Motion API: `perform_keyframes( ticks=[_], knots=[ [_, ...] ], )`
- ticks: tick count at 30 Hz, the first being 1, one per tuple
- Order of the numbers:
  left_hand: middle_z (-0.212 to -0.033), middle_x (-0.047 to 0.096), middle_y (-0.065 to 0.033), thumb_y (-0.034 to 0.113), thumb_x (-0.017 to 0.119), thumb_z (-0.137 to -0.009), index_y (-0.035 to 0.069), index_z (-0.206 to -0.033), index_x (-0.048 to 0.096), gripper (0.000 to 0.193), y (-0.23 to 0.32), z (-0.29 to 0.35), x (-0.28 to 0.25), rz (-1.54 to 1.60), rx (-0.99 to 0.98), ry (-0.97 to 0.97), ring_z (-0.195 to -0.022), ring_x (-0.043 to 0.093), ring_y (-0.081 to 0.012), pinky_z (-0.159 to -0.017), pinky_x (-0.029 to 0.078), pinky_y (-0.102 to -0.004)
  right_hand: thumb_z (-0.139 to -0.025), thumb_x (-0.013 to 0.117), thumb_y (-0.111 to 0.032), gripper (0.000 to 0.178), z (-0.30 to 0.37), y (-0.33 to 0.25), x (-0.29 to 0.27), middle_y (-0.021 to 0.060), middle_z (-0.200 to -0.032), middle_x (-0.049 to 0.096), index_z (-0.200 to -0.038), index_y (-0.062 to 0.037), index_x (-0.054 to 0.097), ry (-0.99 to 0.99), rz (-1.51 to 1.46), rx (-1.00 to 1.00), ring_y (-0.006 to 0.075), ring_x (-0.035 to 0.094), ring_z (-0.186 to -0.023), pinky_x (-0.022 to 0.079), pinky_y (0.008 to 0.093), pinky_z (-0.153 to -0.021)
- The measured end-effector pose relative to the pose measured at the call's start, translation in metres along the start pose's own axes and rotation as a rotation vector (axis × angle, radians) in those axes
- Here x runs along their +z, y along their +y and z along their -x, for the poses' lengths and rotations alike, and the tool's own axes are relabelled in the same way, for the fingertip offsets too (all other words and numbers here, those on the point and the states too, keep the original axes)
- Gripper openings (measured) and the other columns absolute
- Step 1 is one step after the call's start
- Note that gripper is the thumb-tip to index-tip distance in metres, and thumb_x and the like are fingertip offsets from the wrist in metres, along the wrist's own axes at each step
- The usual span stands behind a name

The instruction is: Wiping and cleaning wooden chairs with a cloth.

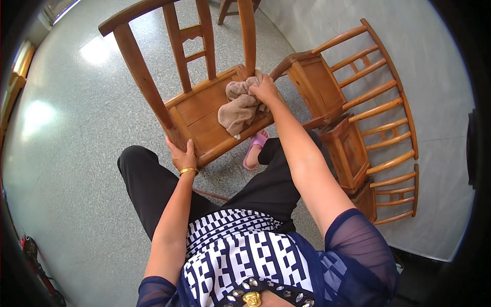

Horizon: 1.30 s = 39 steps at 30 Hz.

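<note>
Two hands work on one wooden chair (199, 110) seen from my head camera. My left hand (183, 156) grips the near corner of the seat, fingers (174, 148) curled over its edge, a gold bangle (188, 171) on the wrist. My right hand (264, 89) presses a beige cloth (239, 105) onto the far right part of the seat, beside a back post; fingers closed on the bunched top of the cloth, the rest draping across the boards. My foot in a pink sandal (254, 148) shows under the seat on the grey floor (76, 153). More chairs (353, 117) lie stacked to the right, against the wall.
</note>
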<state>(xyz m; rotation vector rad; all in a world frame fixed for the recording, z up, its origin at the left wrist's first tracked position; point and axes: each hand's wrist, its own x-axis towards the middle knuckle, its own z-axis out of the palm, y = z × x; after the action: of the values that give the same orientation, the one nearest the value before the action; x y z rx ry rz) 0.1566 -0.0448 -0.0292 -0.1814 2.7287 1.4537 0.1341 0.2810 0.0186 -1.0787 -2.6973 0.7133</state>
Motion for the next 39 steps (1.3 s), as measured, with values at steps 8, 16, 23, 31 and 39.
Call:
perform_keyframes(
  ticks=[8,16,23,31,39],
  knots=[
    [-0.113,0.052,-0.0248,0.031,0.065,-0.073,0.011,-0.135,0.02,0.08,-0.003,-0.001,0.0,-0.029,0.003,0.028,-0.096,0.054,-0.0416,-0.081,0.043,-0.0439,-0.062,0.066,-0.027,0.042,0.056,-0.021,0.003,0.016,-0.104,0.051,-0.096,-0.0069,0.051,0.09,0.259,-0.206,0.0335,0.047,-0.1,0.04,0.0417,-0.088],
    [-0.112,0.053,-0.0248,0.032,0.065,-0.072,0.012,-0.136,0.019,0.081,-0.014,-0.003,0.003,-0.035,-0.024,0.019,-0.095,0.054,-0.0412,-0.08,0.042,-0.0439,-0.066,0.065,-0.034,0.048,0.119,-0.041,0.024,0.0182,-0.104,0.054,-0.099,-0.002,0.051,0.047,0.144,-0.08,0.0357,0.05,-0.097,0.04,0.0443,-0.086],
    [-0.112,0.052,-0.0252,0.03,0.066,-0.071,0.011,-0.136,0.019,0.082,-0.007,-0.005,0.001,-0.038,-0.083,-0.041,-0.097,0.053,-0.0412,-0.081,0.042,-0.0433,-0.079,0.059,-0.027,0.039,0.12,-0.03,0.026,0.0102,-0.1,0.059,-0.108,-0.0014,0.053,-0.361,-0.916,0.062,0.023,0.054,-0.094,0.041,0.0359,-0.083],
    [-0.118,0.049,-0.0251,0.028,0.066,-0.071,0.009,-0.136,0.019,0.083,-0.012,-0.004,-0.001,0.012,-0.006,0.028,-0.102,0.051,-0.04,-0.085,0.041,-0.0415,-0.076,0.051,-0.016,0.038,0.042,-0.003,-0.035,0.0203,-0.108,0.054,-0.111,-0.001,0.05,0.322,-0.749,0.127,0.033,0.05,-0.102,0.038,0.0368,-0.088],
    [-0.114,0.052,-0.0238,0.031,0.066,-0.071,0.012,-0.134,0.024,0.078,-0.02,-0.005,0.005,-0.005,0.038,0.107,-0.101,0.053,-0.0389,-0.084,0.042,-0.0408,-0.078,0.045,-0.014,0.033,0.072,0.034,0.007,0.0254,-0.108,0.051,-0.109,-0.0033,0.047,0.118,0.04,0.358,0.0397,0.048,-0.102,0.039,0.0429,-0.088]
  ],
)
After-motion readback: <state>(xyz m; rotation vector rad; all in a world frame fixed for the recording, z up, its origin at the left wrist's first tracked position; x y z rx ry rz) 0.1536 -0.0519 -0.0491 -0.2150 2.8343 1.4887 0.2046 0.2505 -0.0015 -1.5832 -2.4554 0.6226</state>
